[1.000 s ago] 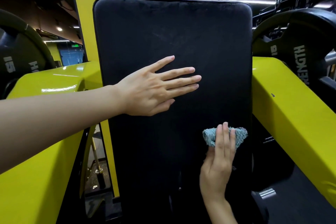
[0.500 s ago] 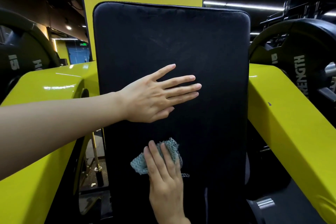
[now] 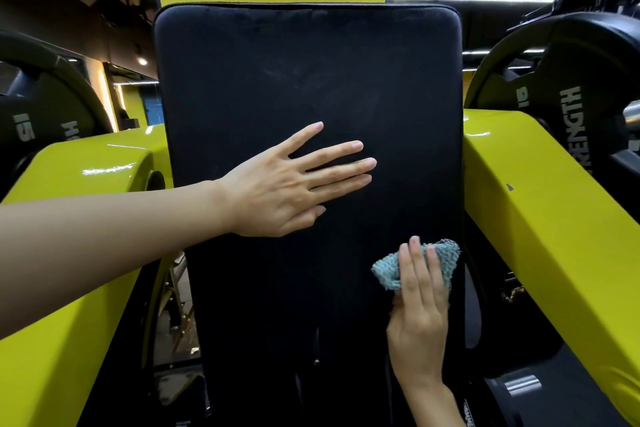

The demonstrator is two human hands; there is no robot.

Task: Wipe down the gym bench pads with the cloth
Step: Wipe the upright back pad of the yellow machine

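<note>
Hands apart: left hand [image 3: 284,191] lies spread flat on the pad [image 3: 311,80], while right hand [image 3: 420,305] presses flat onto the cloth [image 3: 386,272], likely soft, light, best pinned broadly.

one wide-angle head view faces straight at the upright black pad [image 3: 311,73], close up. yellow frame arms [image 3: 540,218] and weight plates [image 3: 571,87] fill its edges.

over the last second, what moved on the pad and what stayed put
The right hand swept the cloth left across the lower pad, then back to its right edge, pressing it there now. The left hand stayed flat on the pad's middle; nothing was let go.
</note>
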